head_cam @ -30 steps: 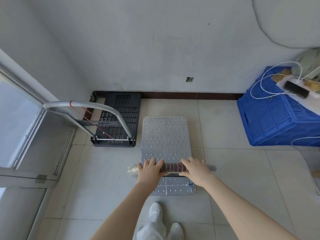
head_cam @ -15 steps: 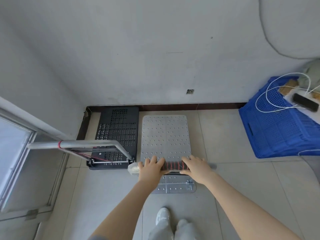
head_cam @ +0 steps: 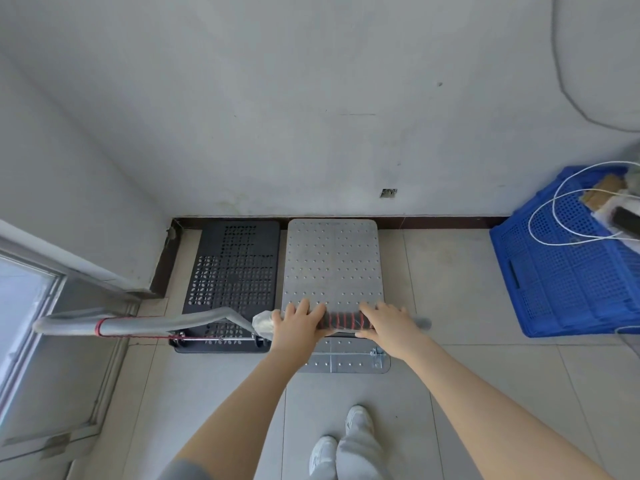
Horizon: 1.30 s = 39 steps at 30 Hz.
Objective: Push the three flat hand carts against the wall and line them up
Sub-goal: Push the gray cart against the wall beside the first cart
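Note:
A silver studded flat cart (head_cam: 332, 261) stands with its far edge at the dark skirting of the wall (head_cam: 311, 133). Its handle bar (head_cam: 343, 321), wound with red cord, is held by both hands: my left hand (head_cam: 294, 327) grips the left end, my right hand (head_cam: 388, 327) grips the right end. A black perforated cart (head_cam: 235, 268) sits beside it on the left, also against the wall, its grey handle (head_cam: 138, 323) leaning out to the left. I see only two carts.
A blue plastic crate (head_cam: 568, 271) with white cable and other items stands at the right by the wall. A window frame (head_cam: 41, 299) runs along the left. Between the silver cart and the crate lies bare tiled floor (head_cam: 443, 271). My shoes (head_cam: 346, 445) are below.
The silver cart has rolled forward from mid-floor until its far edge reached the skirting, level with the black cart. Both hands kept hold of the handle and I stepped forward.

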{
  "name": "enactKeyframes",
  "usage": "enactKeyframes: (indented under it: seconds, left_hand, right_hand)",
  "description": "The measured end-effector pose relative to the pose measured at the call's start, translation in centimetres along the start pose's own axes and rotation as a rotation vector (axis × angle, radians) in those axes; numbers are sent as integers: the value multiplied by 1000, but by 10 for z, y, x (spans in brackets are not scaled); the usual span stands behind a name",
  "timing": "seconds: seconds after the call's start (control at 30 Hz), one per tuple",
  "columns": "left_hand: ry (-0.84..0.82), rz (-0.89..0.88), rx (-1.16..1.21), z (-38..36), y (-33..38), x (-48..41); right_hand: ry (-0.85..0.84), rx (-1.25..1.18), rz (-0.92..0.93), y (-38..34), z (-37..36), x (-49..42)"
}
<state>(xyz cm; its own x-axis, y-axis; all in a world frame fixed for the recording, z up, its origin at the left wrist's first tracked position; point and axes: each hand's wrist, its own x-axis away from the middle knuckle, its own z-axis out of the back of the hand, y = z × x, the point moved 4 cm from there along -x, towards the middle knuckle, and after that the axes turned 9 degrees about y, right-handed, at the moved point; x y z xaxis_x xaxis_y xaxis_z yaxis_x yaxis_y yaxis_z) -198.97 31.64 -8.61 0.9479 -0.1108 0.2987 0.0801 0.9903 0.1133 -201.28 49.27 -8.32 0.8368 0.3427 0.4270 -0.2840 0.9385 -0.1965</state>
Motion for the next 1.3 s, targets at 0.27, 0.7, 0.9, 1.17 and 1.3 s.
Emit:
enactKeyframes:
  seconds: [0.27, 0.7, 0.9, 1.17, 1.3]
  left_hand:
    - [-39, 3, 46, 4, 7, -16]
    - [-44, 25, 29, 9, 16, -21]
    - [-66, 28, 36, 13, 17, -22]
    - [-46, 43, 148, 28, 17, -16]
    - [-1, 3, 170, 48, 23, -15]
  right_hand:
    - [-35, -21, 25, 13, 11, -13]
    - [-5, -30, 8, 20, 18, -15]
    - [1, -37, 16, 20, 18, -15]
    - [-2, -106, 11, 18, 24, -8]
    - [80, -134, 31, 19, 49, 2]
